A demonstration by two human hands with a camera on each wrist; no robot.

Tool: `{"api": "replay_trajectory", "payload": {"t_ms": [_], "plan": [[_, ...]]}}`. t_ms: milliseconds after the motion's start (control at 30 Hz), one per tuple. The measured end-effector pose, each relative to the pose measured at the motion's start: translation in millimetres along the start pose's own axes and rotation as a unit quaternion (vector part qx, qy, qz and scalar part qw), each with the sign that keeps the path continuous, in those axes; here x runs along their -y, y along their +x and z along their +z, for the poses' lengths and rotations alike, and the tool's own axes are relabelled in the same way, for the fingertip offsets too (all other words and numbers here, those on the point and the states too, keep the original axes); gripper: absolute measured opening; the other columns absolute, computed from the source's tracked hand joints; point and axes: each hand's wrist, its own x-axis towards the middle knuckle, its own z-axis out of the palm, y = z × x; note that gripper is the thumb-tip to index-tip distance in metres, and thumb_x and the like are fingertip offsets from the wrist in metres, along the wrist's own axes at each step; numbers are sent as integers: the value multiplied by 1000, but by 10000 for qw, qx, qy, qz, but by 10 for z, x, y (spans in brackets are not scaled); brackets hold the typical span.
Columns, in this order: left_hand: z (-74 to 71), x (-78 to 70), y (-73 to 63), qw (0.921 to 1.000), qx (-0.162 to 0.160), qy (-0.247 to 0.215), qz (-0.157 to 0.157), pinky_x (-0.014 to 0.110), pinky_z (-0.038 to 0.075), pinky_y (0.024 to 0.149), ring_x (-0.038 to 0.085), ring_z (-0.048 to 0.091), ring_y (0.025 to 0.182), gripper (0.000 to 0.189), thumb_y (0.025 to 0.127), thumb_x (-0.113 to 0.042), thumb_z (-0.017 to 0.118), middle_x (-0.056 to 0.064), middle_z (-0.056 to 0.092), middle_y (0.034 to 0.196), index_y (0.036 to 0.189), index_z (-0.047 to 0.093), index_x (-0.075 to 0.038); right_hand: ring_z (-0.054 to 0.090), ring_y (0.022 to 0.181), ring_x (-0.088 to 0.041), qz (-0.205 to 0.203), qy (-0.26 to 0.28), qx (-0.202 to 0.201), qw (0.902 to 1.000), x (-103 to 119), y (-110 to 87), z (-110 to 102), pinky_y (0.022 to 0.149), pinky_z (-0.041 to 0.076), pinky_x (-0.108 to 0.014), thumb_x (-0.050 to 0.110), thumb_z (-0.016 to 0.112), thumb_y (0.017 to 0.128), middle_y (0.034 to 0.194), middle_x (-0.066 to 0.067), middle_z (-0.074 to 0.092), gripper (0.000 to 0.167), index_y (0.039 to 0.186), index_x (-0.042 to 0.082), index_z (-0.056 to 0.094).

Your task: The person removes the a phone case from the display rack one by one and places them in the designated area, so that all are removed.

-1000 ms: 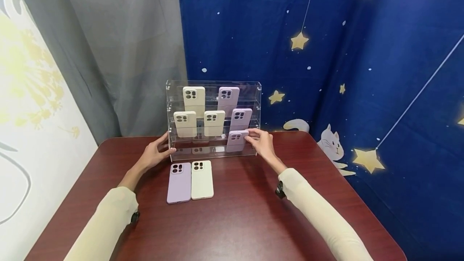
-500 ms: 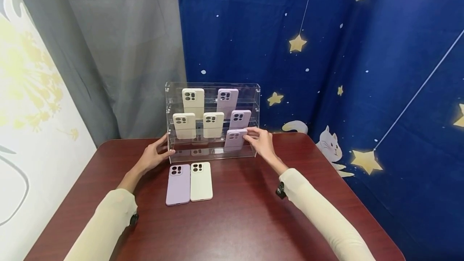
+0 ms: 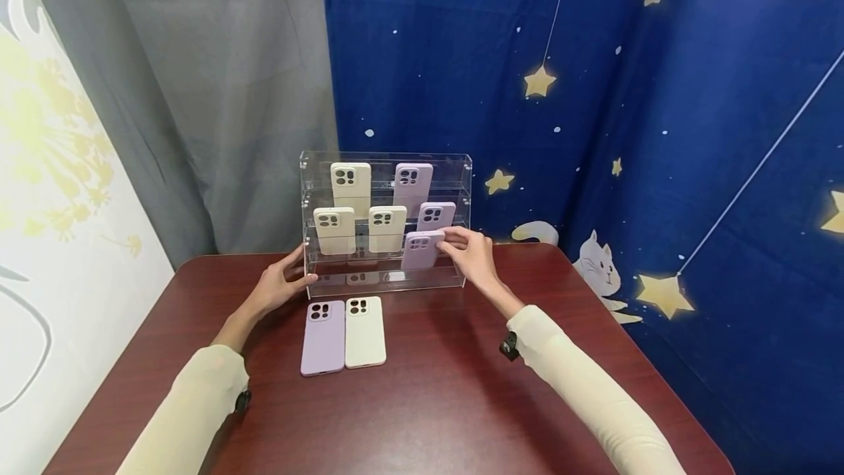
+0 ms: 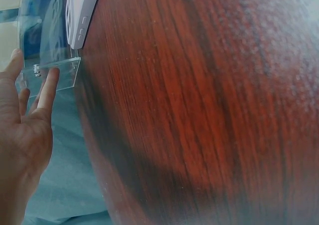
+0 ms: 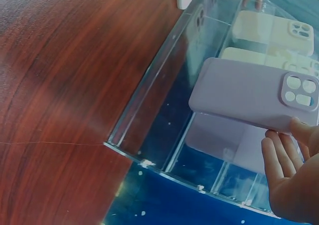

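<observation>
My right hand (image 3: 473, 255) pinches a lilac phone case (image 3: 419, 253) by its camera-end corner, thumb on its face. The case is tilted in front of the lowest tier of a clear acrylic display stand (image 3: 412, 287), overlapping the tier above in the head view. In the right wrist view the held case (image 5: 239, 88) shows its camera cutouts. My left hand (image 3: 280, 286) rests against the stand's left side, fingers extended, with the thumb at the front lower corner. On the stand's middle tier stand two cream cases and a lilac case (image 3: 438, 214).
The top tier carries a cream case (image 3: 352, 185) and a lilac case (image 3: 413, 185). Before the stand, a lilac case (image 3: 324, 343) and a cream case (image 3: 365, 336) lie side by side on the dark red table (image 3: 435, 402). Curtains hang behind the table.
My right hand has shifted the lilac phone case left and slightly up along the lowest tier. The left hand has stayed at the stand's side. The view has shifted slightly.
</observation>
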Motion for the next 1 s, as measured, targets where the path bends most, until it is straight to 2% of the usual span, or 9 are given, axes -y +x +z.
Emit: {"api": "replay_trajectory", "payload": {"t_ms": [133,200,233,333,400,467,767,1000], "plan": [[0,2,-9,10000,-1,-3,15,51,51,101,47,53,135,90,97,-19,77,23,34,164,167,20,-12,78,94,-28,-132,-42,-3,9999,45,5,-10,80,63,-31,7,85,87,103,-16,79,29,115,2,78],[3,3,-14,10000,-11,9,18,47,52,101,47,53,135,90,97,-19,77,23,35,164,167,21,-12,78,93,-28,-200,-41,7,9998,66,4,-15,80,63,-31,7,86,86,102,-17,79,29,114,1,78],[5,2,-18,10000,-21,-2,22,42,54,100,47,53,135,90,97,-19,77,24,35,163,167,21,-13,78,93,-28,-225,-47,11,9997,77,3,-19,80,63,-31,8,86,86,102,-17,79,30,114,1,78],[6,8,-14,10000,-25,9,13,39,54,99,47,53,135,90,97,-19,77,23,36,164,167,21,-14,78,93,-27,-258,-82,33,9996,110,-1,-37,80,63,-33,9,86,87,102,-16,79,30,115,2,78],[6,10,-9,10000,-17,-3,17,42,54,100,47,53,136,90,97,-19,77,22,34,164,167,21,-14,78,93,-26,-250,-112,52,9996,129,-4,-48,80,63,-33,10,86,87,102,-15,79,31,116,2,78],[5,13,-1,10000,-4,-3,13,51,51,102,47,52,136,90,97,-20,77,22,33,165,167,20,-14,78,93,-26,-231,-124,71,9996,145,-8,-55,80,63,-34,11,86,87,102,-15,79,31,117,3,78],[6,-2,-11,10000,-23,-3,29,46,53,100,45,55,134,90,96,-18,78,21,35,164,167,22,-12,79,90,-25,-422,-252,122,9987,182,-68,-46,77,64,-35,14,84,90,100,-14,79,38,127,13,76],[4,-22,-9,10000,-34,-17,-26,50,51,102,44,55,135,90,96,-16,77,21,35,165,167,22,-13,78,91,-22,-405,-410,346,9977,148,-126,-18,73,64,-34,18,84,90,102,-13,79,40,130,19,76]]}}
